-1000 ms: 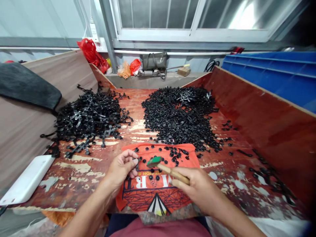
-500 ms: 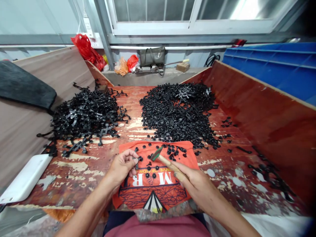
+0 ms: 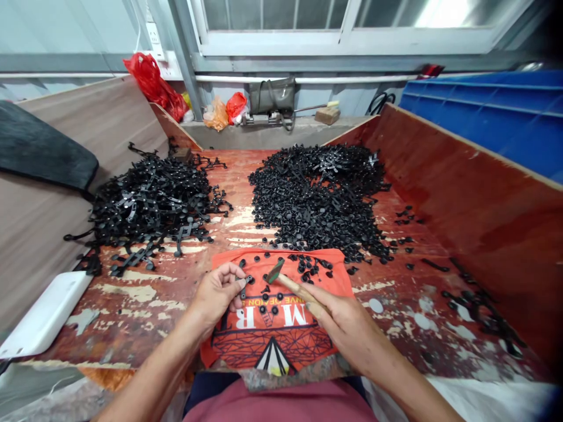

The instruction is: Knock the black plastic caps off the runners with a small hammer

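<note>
My left hand (image 3: 221,291) pinches a small black linked part (image 3: 244,283) between thumb and fingers, low over an orange printed cloth (image 3: 237,346). In my right hand (image 3: 347,322) is a small hammer (image 3: 303,292), gripped by its wooden handle. Its dark green head hangs over the cloth, to the right of the part in my left hand, and apart from it. Several black button-like pieces (image 3: 308,269) lie scattered on the cloth around the hammer head. My fingers partly hide the part on the left.
A heap of black linked strips (image 3: 153,199) lies at the left and a heap of small black pieces (image 3: 316,199) at the centre right. Wooden boards (image 3: 475,193) wall the worn red table (image 3: 141,316). A white plastic object (image 3: 48,313) lies left; a blue crate (image 3: 488,120) stands right.
The hammer head has shifted slightly to the left, towards my left hand. My left hand keeps its pinch in nearly the same place. The whole view has tilted a little.
</note>
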